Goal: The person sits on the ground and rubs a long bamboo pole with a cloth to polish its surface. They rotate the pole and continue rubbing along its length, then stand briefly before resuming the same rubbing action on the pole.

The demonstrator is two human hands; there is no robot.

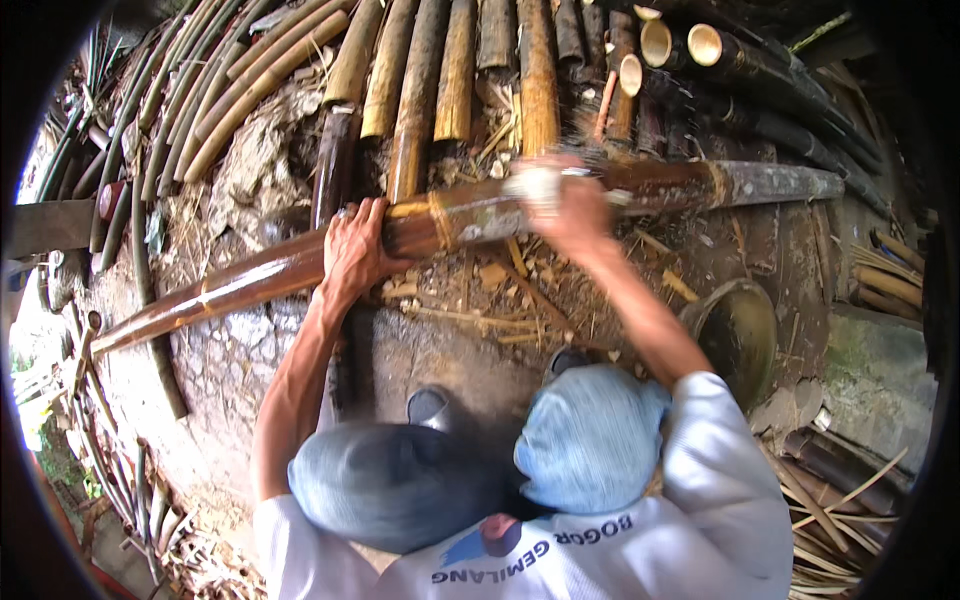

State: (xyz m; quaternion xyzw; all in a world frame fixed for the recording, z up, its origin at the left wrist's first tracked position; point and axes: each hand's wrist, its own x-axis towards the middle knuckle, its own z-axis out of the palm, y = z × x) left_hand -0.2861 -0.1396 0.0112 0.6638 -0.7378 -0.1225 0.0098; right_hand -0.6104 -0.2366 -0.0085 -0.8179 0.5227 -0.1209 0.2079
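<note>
A long, wet brown bamboo pole [250, 277] lies crosswise in front of me, rising from the lower left to the upper right. Its left part is dark and glossy; the right end is paler and greyish. My left hand [353, 250] is wrapped over the pole left of the middle, with the fingers on its far side. Farther right, my right hand [583, 215] is closed around a whitish wad [535, 187] pressed on the pole. Motion blur smears this hand and the wad, so its exact kind does not show. Blurred droplets or bits appear just beyond it.
Several bamboo poles [420, 90] lie side by side beyond the pole, with cut open ends [704, 45] at the upper right. Chips and splinters [500, 275] litter the ground. A round bucket [765, 340] sits near my right forearm. Thin canes [165, 95] are heaped at the left.
</note>
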